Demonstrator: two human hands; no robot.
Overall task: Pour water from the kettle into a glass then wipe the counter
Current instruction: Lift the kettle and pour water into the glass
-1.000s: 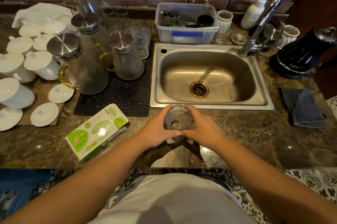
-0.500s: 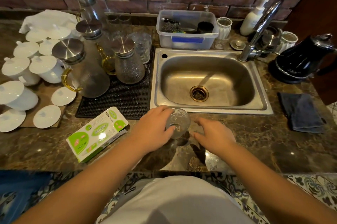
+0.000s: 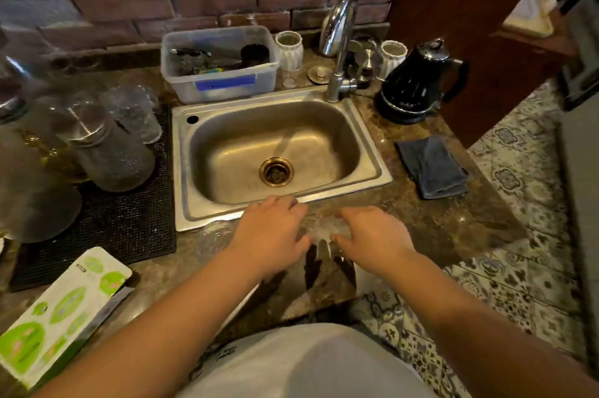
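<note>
A clear glass (image 3: 324,225), blurred, shows on the counter between my two hands, just in front of the sink. My left hand (image 3: 272,234) lies palm down to its left with relaxed fingers. My right hand (image 3: 372,235) is to its right, fingers stretched toward the sink. Whether either hand touches the glass I cannot tell. A faint glassy shape (image 3: 214,239) also shows left of my left hand. The black kettle (image 3: 411,89) stands on its base at the back right. A folded grey cloth (image 3: 431,167) lies on the counter right of the sink.
The steel sink (image 3: 376,154) with its faucet (image 3: 340,41) fills the middle. Behind it stands a plastic tub (image 3: 220,83) of utensils. Glass carafes (image 3: 110,151) sit on a black mat (image 3: 129,226) at the left. A green-and-white pack (image 3: 58,313) lies at the front left edge.
My left hand has let go of the glass, and both hands now lie loose on either side of it. The view has swung to the right.
</note>
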